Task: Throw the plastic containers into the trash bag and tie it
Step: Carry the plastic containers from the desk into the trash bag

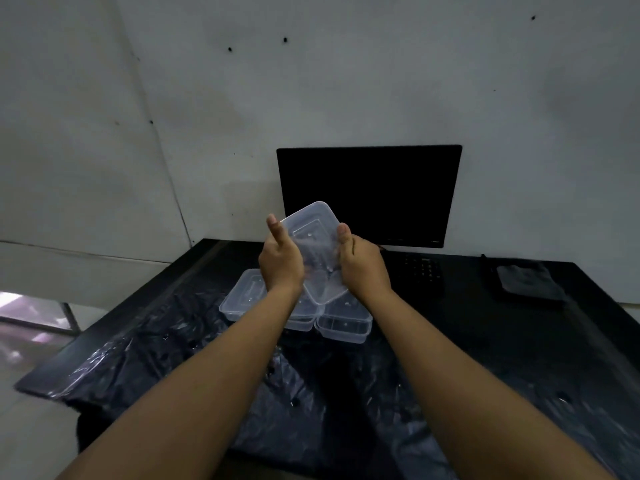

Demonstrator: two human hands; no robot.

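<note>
Both forearms run out of the bottom edge of the picture, and the fingers of the left hand [281, 263] and right hand [363, 263] lie behind the held container [313, 240], seen only as a blur through its plastic. The left forearm covers part of the containers on the desk [485, 341], so their count cannot be told. The trash bag [145, 344] is cut off at the bottom and right edges; its mouth cannot be made out, and the keyboard [420, 271] is too dark to read.
</note>
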